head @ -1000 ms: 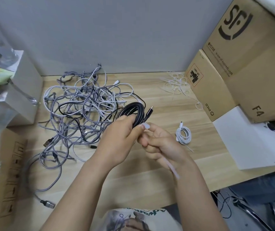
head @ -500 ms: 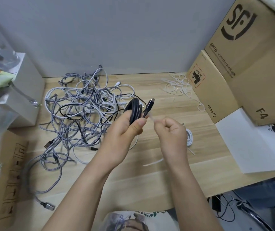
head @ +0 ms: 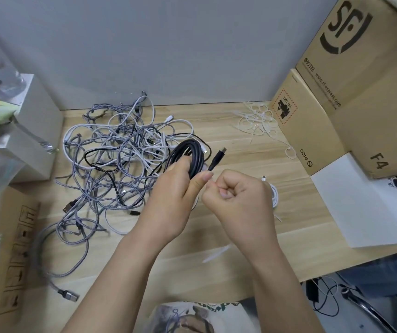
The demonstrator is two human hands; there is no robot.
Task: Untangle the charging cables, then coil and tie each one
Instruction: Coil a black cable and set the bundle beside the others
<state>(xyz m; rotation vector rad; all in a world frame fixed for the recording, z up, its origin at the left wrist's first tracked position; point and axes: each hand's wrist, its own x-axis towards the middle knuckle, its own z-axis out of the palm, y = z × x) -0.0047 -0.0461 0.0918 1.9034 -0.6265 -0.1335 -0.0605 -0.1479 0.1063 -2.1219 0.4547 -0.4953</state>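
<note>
My left hand [head: 171, 200] grips a coiled black cable [head: 196, 155] above the wooden table [head: 243, 150]; its black plug [head: 217, 157] sticks out up and to the right. My right hand [head: 238, 200] is clenched right beside my left thumb and pinches a thin white tie; a blurred white strip [head: 216, 255] shows below that wrist. A tangle of grey, white and black cables [head: 111, 159] lies to the left. One coiled white cable [head: 274, 193] lies behind my right hand, partly hidden.
Loose white ties [head: 257, 121] are scattered at the back right, next to stacked cardboard boxes [head: 308, 131]. A white flat box [head: 360, 207] sits at the right edge. A cardboard box [head: 7, 248] and a white box [head: 36, 121] border the left.
My right hand has closed in on my left thumb, its fingers clenched tighter. The black coil has turned a little in my left hand. The cable tangle has not moved.
</note>
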